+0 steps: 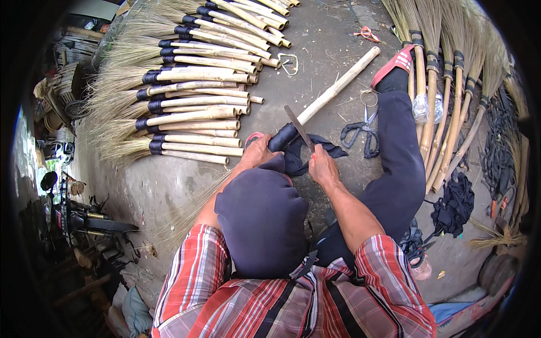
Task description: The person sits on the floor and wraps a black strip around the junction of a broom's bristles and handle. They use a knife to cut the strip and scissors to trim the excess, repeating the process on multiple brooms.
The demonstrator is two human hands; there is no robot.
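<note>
A broom with a pale bamboo handle [341, 84] lies slanting across in front of me, its far end pointing up and to the right. Dark binding [283, 137] wraps its lower part, and loose bristles [189, 207] fan out beneath my left forearm. My left hand [258, 152] is closed around the bound part. In my right hand [323, 167] is a knife [298, 127], its worn blade lying across the handle just beyond the binding. Dark cloth [298, 158] lies under the broom between my hands. My covered knee hides part of the broom's lower end.
Many bamboo-handled brooms [197, 115] lie in rows on the left, and more brooms [434, 101] on the right. Scissors with wrapped handles [362, 135] rest beside my right leg [394, 141]. Black cloth strips [453, 205] lie farther right. Dark machinery [84, 222] stands at the left.
</note>
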